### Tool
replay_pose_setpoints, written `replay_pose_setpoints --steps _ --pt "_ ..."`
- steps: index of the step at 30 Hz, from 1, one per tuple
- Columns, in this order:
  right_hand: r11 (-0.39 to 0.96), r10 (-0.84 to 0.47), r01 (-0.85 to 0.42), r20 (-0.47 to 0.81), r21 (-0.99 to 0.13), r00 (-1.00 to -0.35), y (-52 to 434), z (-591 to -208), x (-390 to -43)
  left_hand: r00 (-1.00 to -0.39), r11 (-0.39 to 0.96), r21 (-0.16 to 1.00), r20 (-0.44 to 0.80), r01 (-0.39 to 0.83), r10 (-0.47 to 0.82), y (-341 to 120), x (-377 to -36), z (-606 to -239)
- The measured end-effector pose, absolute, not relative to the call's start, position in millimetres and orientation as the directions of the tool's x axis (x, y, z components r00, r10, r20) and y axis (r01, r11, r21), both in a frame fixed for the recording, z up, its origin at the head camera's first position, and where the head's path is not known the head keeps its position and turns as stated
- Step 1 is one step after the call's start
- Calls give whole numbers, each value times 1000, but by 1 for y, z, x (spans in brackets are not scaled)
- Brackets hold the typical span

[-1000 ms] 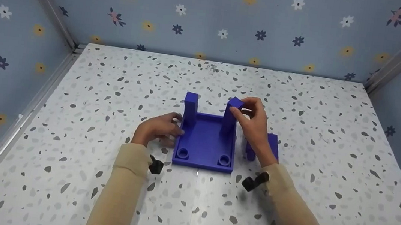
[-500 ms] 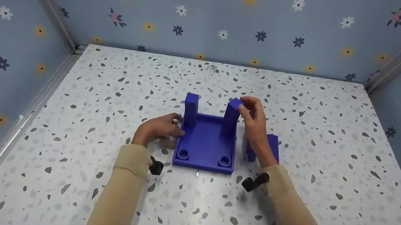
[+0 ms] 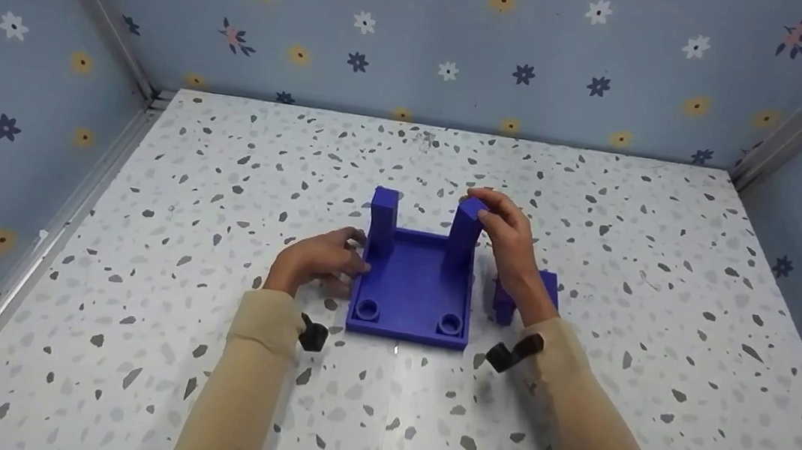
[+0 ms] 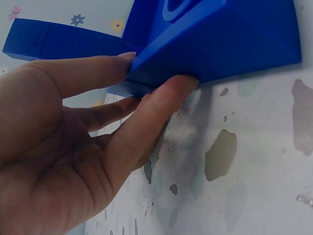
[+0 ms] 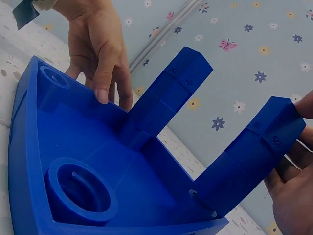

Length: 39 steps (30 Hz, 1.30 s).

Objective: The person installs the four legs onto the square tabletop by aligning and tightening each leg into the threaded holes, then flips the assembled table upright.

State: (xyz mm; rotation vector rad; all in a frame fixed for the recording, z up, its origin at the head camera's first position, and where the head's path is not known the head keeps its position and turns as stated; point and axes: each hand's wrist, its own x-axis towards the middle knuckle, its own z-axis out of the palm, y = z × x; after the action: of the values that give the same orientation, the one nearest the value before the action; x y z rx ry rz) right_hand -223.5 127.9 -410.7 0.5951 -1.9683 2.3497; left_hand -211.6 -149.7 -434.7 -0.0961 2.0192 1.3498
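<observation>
A shallow blue tray-like toy tabletop (image 3: 413, 287) lies upside down with its rim up. Square legs stand in its two far corners: the far left leg (image 3: 383, 219) and the far right leg (image 3: 463, 236). Round sockets show in the near corners, the left socket (image 3: 368, 310) and the right socket (image 3: 450, 324). My left hand (image 3: 318, 257) holds the tabletop at its left side, a digit on the rim and others along the outer wall. My right hand (image 3: 512, 241) pinches the top of the far right leg, thumb in front and fingers behind.
More blue blocks (image 3: 550, 283) lie on the speckled table (image 3: 666, 285) right of the tabletop, partly hidden under my right wrist. Flowered panels (image 3: 422, 39) stand behind and on both sides. A black strap piece (image 3: 313, 336) sticks out from the left cuff.
My right thumb has slid from the leg's front to its right edge. The fingers loosened, then reached round behind the leg top again. The left hand and tabletop hold their place.
</observation>
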Motion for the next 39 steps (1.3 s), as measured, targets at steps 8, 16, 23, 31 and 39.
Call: replay_pose_setpoints --steps 8,16,23,31,39 --pt "-163 -231 -252 285 -954 -930 127 -404 -217 -759 461 788 -574 -409 307 -150 -212 -435" --pt "-144 -220 -262 289 -954 -932 130 -414 -221 -756 454 789 -575 -413 312 -151 -210 -436" --pt "-103 -155 -281 294 -954 -943 132 -426 -226 -746 441 784 -589 -436 311 -152 -210 -435" --pt "-73 -124 -313 320 -947 -939 133 -430 -225 -746 453 777 -595 -438 300 -151 -209 -434" --pt "-6 -97 -336 335 -942 -937 127 -421 -217 -741 447 771 -605 -453 292 -150 -209 -434"
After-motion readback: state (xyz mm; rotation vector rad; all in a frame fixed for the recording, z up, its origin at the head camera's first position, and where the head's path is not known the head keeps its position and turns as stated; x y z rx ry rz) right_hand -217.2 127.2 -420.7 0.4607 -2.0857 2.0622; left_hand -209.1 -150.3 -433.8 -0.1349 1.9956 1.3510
